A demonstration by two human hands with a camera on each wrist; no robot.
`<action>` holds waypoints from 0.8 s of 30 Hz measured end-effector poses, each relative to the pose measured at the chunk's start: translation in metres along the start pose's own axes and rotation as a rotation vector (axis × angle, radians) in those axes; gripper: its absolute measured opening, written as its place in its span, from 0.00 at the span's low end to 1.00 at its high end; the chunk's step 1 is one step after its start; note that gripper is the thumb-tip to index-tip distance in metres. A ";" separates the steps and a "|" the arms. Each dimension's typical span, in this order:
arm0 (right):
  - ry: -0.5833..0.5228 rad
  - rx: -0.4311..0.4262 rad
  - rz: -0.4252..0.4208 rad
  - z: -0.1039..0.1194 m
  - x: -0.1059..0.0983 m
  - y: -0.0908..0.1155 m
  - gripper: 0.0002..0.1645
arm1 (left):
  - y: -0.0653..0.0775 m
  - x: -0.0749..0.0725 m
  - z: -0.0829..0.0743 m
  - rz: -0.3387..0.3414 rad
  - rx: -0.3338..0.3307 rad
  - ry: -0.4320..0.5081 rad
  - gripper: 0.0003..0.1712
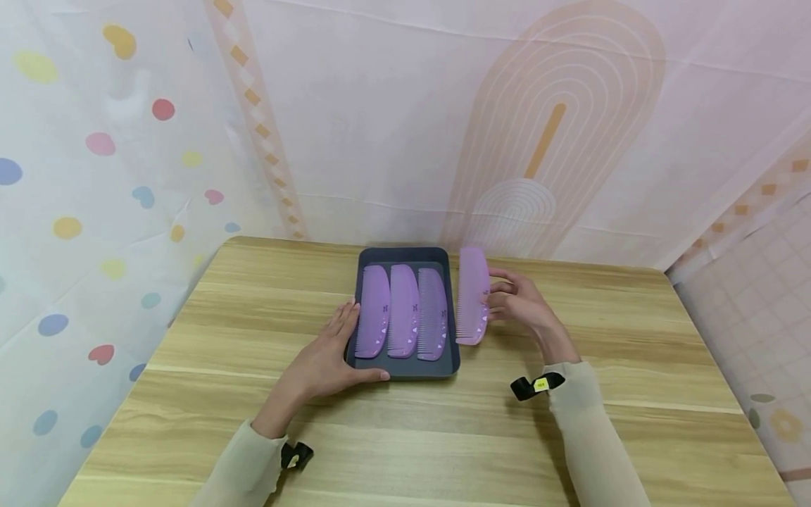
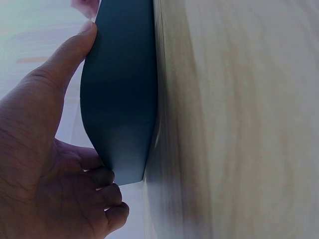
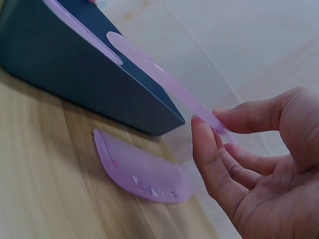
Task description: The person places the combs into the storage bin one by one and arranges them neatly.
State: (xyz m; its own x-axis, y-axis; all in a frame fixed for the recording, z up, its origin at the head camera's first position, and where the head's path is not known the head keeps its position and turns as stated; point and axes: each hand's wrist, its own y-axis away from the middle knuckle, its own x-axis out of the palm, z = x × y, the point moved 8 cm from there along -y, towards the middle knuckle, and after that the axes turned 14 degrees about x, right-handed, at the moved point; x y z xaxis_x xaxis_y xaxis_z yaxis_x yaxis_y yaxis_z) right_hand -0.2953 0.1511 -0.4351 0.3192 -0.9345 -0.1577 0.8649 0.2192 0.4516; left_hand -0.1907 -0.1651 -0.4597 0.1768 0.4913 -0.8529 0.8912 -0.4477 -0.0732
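A dark blue-grey tray (image 1: 405,370) stands on the table with three purple combs, the left (image 1: 374,310), middle (image 1: 403,310) and right (image 1: 433,313), lying side by side in it. My left hand (image 1: 326,355) grips the tray's near left corner, thumb along the front and fingers at the left side. My right hand (image 1: 522,303) pinches another purple comb (image 3: 169,82) between thumb and fingers, just right of the tray. In the right wrist view, one more purple comb (image 3: 144,169) lies on the table beside the tray; the head view does not show it separately.
The wooden table (image 1: 393,443) ends just behind the tray, against a patterned cloth backdrop (image 1: 380,127). A dotted cloth (image 1: 95,211) hangs at the left. Each sleeve has a black wrist camera; the right one (image 1: 535,385) carries a yellow label.
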 end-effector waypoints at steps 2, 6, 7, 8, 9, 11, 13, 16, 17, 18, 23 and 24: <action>0.002 -0.005 0.007 0.002 0.003 0.000 0.41 | 0.000 0.000 0.000 0.000 0.001 -0.002 0.81; 0.001 -0.019 0.026 0.005 0.009 0.001 0.42 | -0.001 0.000 0.000 -0.002 0.005 -0.005 0.81; 0.003 -0.022 0.027 0.005 0.010 0.001 0.41 | -0.001 0.000 0.000 -0.003 0.006 -0.003 0.81; 0.005 -0.024 0.027 0.006 0.012 0.000 0.41 | -0.002 0.000 0.000 -0.004 0.007 -0.002 0.81; 0.011 -0.026 0.028 0.006 0.013 0.000 0.41 | -0.002 0.000 0.000 -0.004 0.006 -0.002 0.81; 0.022 -0.027 0.031 0.007 0.016 0.000 0.40 | -0.001 0.000 0.000 -0.005 0.006 -0.002 0.81; 0.025 -0.024 0.035 0.008 0.020 0.000 0.40 | -0.001 0.000 0.000 -0.006 0.005 -0.001 0.81; 0.015 -0.015 0.046 0.009 0.025 -0.001 0.40 | -0.002 -0.001 -0.001 -0.007 0.008 -0.003 0.81; 0.014 -0.015 0.049 0.009 0.026 -0.002 0.40 | -0.002 -0.001 -0.001 -0.006 0.010 -0.003 0.80; 0.015 -0.015 0.051 0.009 0.028 -0.002 0.40 | -0.002 -0.001 -0.001 -0.006 0.011 -0.004 0.80; 0.024 -0.019 0.052 0.009 0.032 -0.005 0.39 | -0.002 0.000 -0.003 -0.005 0.014 -0.005 0.81; 0.024 -0.019 0.053 0.009 0.033 -0.006 0.39 | -0.002 0.000 -0.003 -0.004 0.014 -0.005 0.81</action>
State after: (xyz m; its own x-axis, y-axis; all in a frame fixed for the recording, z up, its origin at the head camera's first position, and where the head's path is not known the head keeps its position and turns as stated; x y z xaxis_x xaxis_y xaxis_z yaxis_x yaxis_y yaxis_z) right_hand -0.2932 0.1166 -0.4352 0.3736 -0.9145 -0.1555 0.8536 0.2733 0.4436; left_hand -0.1915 -0.1624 -0.4579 0.1709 0.4896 -0.8550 0.8861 -0.4558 -0.0839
